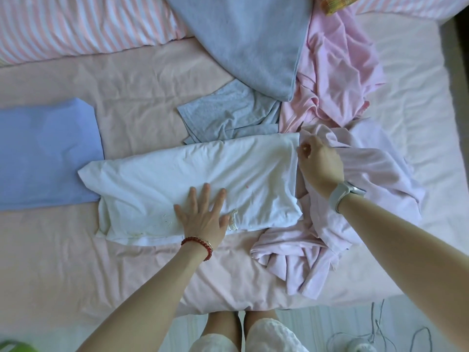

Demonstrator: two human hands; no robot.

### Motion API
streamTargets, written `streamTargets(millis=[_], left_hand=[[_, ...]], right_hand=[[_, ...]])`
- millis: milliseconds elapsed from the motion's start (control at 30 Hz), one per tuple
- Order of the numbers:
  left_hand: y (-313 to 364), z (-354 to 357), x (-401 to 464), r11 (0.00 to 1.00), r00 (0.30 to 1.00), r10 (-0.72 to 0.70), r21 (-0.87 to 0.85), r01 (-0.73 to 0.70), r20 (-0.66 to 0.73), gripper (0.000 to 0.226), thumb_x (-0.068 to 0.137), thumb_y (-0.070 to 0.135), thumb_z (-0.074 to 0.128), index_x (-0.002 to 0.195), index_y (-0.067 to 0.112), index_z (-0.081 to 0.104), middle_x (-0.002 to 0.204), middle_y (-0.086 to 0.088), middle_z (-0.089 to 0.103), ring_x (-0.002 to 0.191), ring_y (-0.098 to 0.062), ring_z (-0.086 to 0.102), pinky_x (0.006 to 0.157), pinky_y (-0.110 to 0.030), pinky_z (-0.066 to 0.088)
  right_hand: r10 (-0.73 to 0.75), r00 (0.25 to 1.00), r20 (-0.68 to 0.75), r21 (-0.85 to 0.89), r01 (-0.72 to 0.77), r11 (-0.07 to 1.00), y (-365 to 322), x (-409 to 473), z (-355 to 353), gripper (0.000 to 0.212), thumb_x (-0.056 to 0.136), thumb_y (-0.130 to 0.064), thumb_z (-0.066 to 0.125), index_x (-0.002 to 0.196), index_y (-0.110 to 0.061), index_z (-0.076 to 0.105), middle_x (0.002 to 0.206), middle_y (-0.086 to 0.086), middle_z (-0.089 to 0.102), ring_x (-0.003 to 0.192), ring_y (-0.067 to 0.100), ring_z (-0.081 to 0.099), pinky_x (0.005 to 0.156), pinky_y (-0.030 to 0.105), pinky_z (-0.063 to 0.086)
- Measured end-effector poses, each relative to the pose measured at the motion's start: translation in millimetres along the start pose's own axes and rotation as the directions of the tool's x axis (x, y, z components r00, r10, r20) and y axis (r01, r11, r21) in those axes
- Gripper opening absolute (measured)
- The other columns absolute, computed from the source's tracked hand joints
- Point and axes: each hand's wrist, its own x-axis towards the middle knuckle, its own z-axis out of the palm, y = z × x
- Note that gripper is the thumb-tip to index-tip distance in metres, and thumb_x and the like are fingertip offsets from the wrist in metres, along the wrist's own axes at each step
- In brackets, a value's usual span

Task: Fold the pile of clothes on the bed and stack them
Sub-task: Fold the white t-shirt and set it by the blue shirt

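Pressing your left hand (203, 214), fingers spread flat, on the white garment (198, 184) folded into a long band near the bed's (76, 262) front edge, you are pinching its right end with your right hand (318, 162). Crumpled lilac cloth (355, 224) is lying under that wrist; a folded blue piece (45, 153) is touching the band's left end.

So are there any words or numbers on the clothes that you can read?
None can be read.
The white garment has a small pale mark beside the left hand, too blurred to tell whether it is lettering.
The watch shows no readable face.
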Motion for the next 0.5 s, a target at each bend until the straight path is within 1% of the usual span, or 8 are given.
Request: streamTargets(millis=[100,167,233,267,333,367,433,500], left_hand=[[5.9,1.7,-2.4,1.000,1.000,-0.028,-0.008,0.028,-0.014,0.058,0.097,0.045,0.027,0.145,0.040,-0.004,0.155,0.003,-0.019,0.141,-0.028,-0.020,0.108,-0.064,0.000],[5.8,2.7,-2.3,0.999,0.999,-0.032,0.000,0.032,-0.008,0.057,0.097,0.045,0.026,0.145,0.040,-0.004,0.155,0.004,-0.020,0.141,-0.028,-0.020,0.108,-0.064,0.000],[5.3,1.4,-2.3,1.000,1.000,-0.031,0.002,0.031,0.002,0.058,0.097,0.045,0.026,0.145,0.040,-0.005,0.154,0.004,-0.021,0.141,-0.028,-0.021,0.108,-0.064,0.000],[5.5,0.0,-2.5,0.999,0.999,-0.032,0.002,0.032,0.010,0.058,0.097,0.046,0.025,0.145,0.040,-0.005,0.154,0.004,-0.021,0.141,-0.028,-0.021,0.108,-0.064,0.000],[5.3,-2.6,-2.4,0.999,0.999,-0.036,-0.011,0.036,0.024,0.057,0.096,0.047,0.025,0.145,0.041,-0.005,0.154,0.005,-0.020,0.141,-0.027,-0.020,0.108,-0.063,0.001],[5.0,-3.4,-2.0,0.999,0.999,-0.036,-0.017,0.037,0.026,0.057,0.096,0.048,0.025,0.145,0.042,-0.004,0.154,0.006,-0.020,0.141,-0.027,-0.020,0.108,-0.063,0.001],[4.1,-3.6,-1.7,0.999,0.999,-0.031,-0.011,0.031,0.025,0.058,0.096,0.049,0.025,0.145,0.042,-0.004,0.154,0.007,-0.020,0.141,-0.026,-0.020,0.108,-0.063,0.001],[4.1,-2.6,-2.1,1.000,1.000,-0.028,0.003,0.028,0.008,0.058,0.096,0.049,0.025,0.145,0.041,-0.005,0.154,0.006,-0.019,0.141,-0.027,-0.019,0.109,-0.063,0.002]], right_hand=[[0.095,0.978,0.184,-0.063,-0.085,0.994,-0.7,-38.6,8.0,0.033,0.091,-0.041,0.048,0.104,-0.011,0.054,0.102,0.012,0.063,0.095,0.035,0.058,0.071,0.035,0.040],[0.122,0.961,0.249,-0.098,-0.100,0.990,-1.6,-57.6,19.6,0.037,0.090,-0.043,0.050,0.105,-0.010,0.054,0.105,0.010,0.063,0.101,0.033,0.057,0.077,0.036,0.042],[0.155,0.958,0.242,-0.066,-0.143,0.988,0.5,-67.1,27.3,0.026,0.092,-0.032,0.048,0.098,-0.007,0.054,0.103,0.013,0.063,0.101,0.035,0.055,0.076,0.037,0.041],[0.199,0.954,0.223,-0.004,-0.204,0.979,2.4,-68.8,28.3,0.022,0.093,-0.026,0.046,0.097,-0.006,0.053,0.102,0.016,0.063,0.099,0.037,0.055,0.076,0.038,0.041],[0.298,0.937,0.183,0.143,-0.325,0.935,6.2,-69.8,26.3,0.021,0.094,-0.021,0.045,0.103,-0.003,0.052,0.103,0.021,0.063,0.100,0.041,0.055,0.078,0.040,0.041],[0.328,0.930,0.164,0.174,-0.355,0.919,8.5,-70.9,25.4,0.022,0.095,-0.019,0.044,0.107,-0.002,0.050,0.105,0.022,0.062,0.100,0.042,0.054,0.078,0.041,0.040],[0.332,0.933,0.138,0.117,-0.348,0.930,11.4,-76.1,25.7,0.021,0.095,-0.014,0.043,0.111,-0.001,0.048,0.108,0.022,0.061,0.100,0.043,0.054,0.074,0.040,0.038],[0.235,0.970,0.062,0.024,-0.237,0.971,10.9,-82.1,26.9,0.021,0.092,-0.007,0.043,0.111,-0.003,0.050,0.111,0.019,0.057,0.097,0.042,0.055,0.072,0.041,0.040]])
